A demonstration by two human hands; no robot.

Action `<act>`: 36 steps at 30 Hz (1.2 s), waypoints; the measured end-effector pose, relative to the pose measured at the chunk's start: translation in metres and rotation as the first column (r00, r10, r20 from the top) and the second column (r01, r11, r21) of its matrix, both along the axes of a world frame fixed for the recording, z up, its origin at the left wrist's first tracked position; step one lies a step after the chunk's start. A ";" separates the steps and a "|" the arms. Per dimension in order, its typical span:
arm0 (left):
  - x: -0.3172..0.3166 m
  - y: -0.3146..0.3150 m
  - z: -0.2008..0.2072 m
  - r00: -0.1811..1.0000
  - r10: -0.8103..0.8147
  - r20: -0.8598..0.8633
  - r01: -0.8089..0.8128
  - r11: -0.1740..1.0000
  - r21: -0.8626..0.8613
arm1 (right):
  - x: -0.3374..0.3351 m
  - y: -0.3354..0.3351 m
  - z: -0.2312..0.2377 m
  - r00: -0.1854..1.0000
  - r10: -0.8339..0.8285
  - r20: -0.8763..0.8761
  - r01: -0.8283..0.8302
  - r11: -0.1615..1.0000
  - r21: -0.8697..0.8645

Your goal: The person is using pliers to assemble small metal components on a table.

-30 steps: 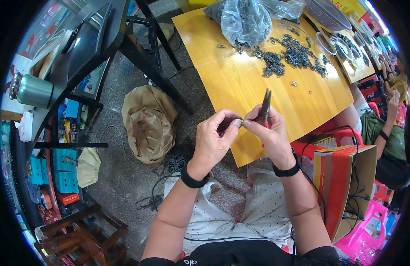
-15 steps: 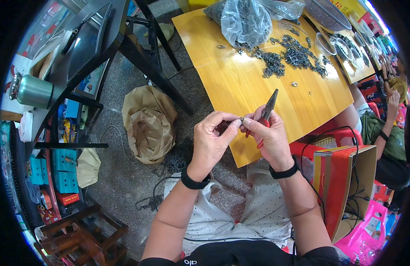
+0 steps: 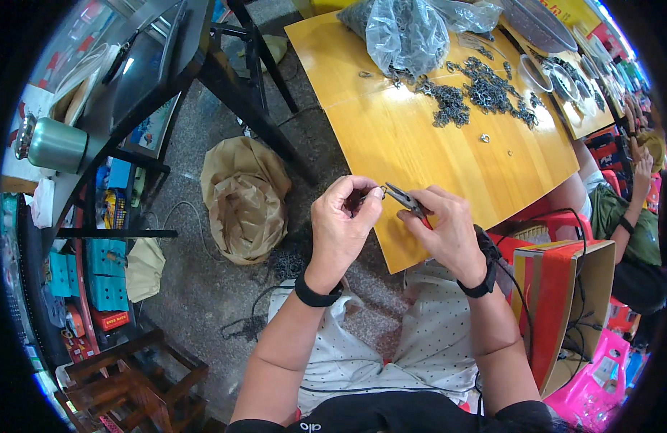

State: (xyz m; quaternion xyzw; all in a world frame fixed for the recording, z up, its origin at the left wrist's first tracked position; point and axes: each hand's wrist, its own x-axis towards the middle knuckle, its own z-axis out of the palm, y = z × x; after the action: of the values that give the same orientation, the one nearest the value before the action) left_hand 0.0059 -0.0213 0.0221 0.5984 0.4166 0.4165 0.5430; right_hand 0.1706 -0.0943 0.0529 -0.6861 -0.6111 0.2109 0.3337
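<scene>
Between thumb and forefinger, my left hand pinches a small dark metal ring; anything else inside the curled fingers is hidden. My right hand is wrapped round red-handled needle-nose pliers. The plier tips point left and meet the ring, or come very close to it. Both hands are above my lap at the near left edge of the yellow wooden table. Farther back on its top lie piles of dark metal links and clasps, beside a clear plastic bag full of more.
A brown paper-like sack stands on the floor to the left, beside a black-framed table. At my right are an open cardboard box with cables and a pink stool. Another person's arm shows at the far right.
My right hand has turned the pliers from pointing up and away to pointing left, at the piece in my left hand. Its thumb and finger have left that small piece.
</scene>
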 end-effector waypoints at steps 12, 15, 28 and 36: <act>0.000 0.001 0.001 0.993 -0.022 0.116 0.033 0.995 -0.093 | 0.002 0.000 -0.002 1.000 0.000 0.017 0.000 1.000 0.010; -0.001 0.001 0.001 0.993 -0.029 0.113 0.040 0.994 -0.100 | 0.002 0.000 -0.006 1.000 0.002 -0.006 -0.002 1.000 0.031; -0.007 0.006 -0.008 0.993 -0.119 0.007 0.120 0.989 -0.092 | 0.001 0.000 -0.008 0.998 -0.023 0.054 0.020 0.999 0.050; -0.008 0.007 -0.001 0.972 -0.140 0.190 0.187 0.949 -0.254 | 0.001 0.001 -0.010 0.993 0.006 0.121 -0.022 0.991 0.132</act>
State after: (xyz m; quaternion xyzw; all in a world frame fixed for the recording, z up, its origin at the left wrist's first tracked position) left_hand -0.0023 -0.0139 0.0212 0.5139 0.3705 0.3587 0.6855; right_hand 0.1712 -0.0932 0.0426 -0.6697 -0.6475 0.1302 0.3396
